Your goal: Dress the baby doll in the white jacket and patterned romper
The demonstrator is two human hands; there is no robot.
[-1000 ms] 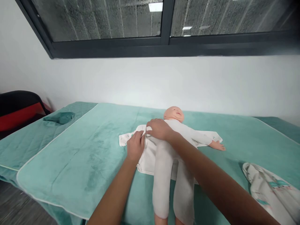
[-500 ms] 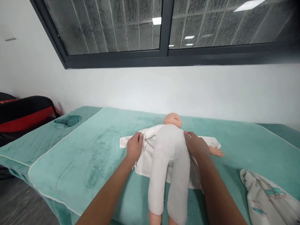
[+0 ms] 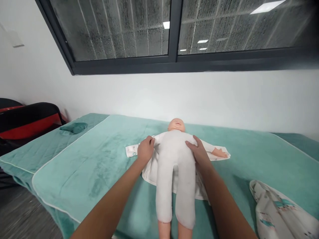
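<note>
A baby doll with a white cloth body lies on its back, its head towards the wall. Under it a white baby shirt is spread open, its sleeves stretched out to both sides. My left hand is closed at the shirt's edge beside the doll's left-of-picture shoulder, thumb and fingers pinched on the fabric. Against the opposite side of the doll's chest rests my right hand, its thumb and fingers apart. The doll's hand lies at the right sleeve's cuff; its other hand does not show.
A green padded cover spreads over the bed. At the lower right lies a folded printed cloth. A black and red bag-like object stands at the left edge. Behind are a white wall and a dark-framed window.
The doll has shifted slightly left in view, and its arm at right now lies further back in the sleeve. My right hand has opened its grasp and moved onto the chest.
</note>
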